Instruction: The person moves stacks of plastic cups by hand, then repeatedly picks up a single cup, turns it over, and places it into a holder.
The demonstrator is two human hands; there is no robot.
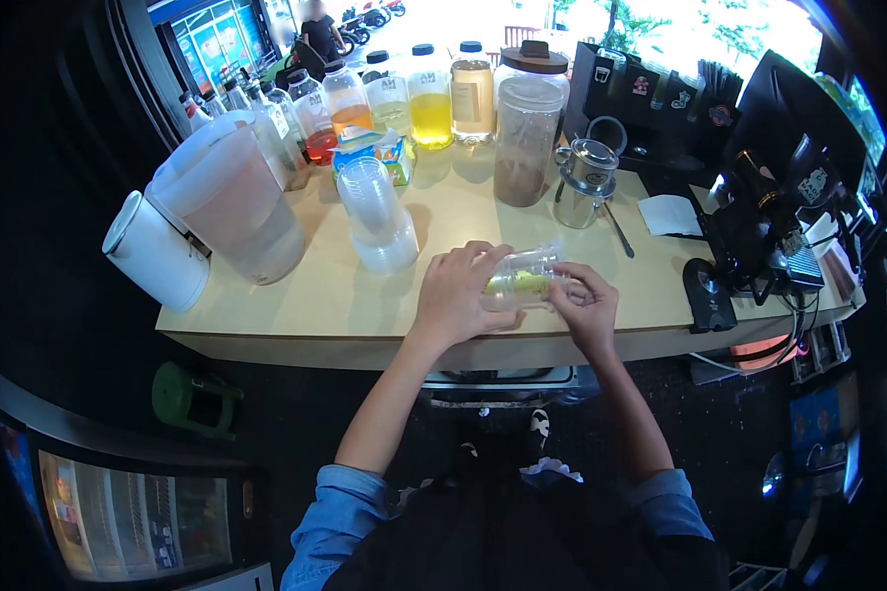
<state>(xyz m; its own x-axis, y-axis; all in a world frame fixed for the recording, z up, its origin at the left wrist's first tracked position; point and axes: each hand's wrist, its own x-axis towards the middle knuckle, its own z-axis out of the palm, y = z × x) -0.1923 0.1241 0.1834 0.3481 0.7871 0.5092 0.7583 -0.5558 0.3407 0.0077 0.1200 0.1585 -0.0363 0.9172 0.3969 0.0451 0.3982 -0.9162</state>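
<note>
1. Clear plastic cup with a yellow-green patch (528, 283) was, in the head view, between the two hands, lying on its side over the front part of the pale wood-coloured table (650, 295).
2. Its long axis ran roughly from left to right, across the forearms. I could not tell whether it touched the tabletop.
3. Left hand (453, 293) was curved widely around the cup's left part.
4. Right hand (589, 307) held the right end with narrowly bent fingers; both hands were equally near.
5. Behind the left hand stood a clear plastic cup stack (377, 227), apart from it.
</note>
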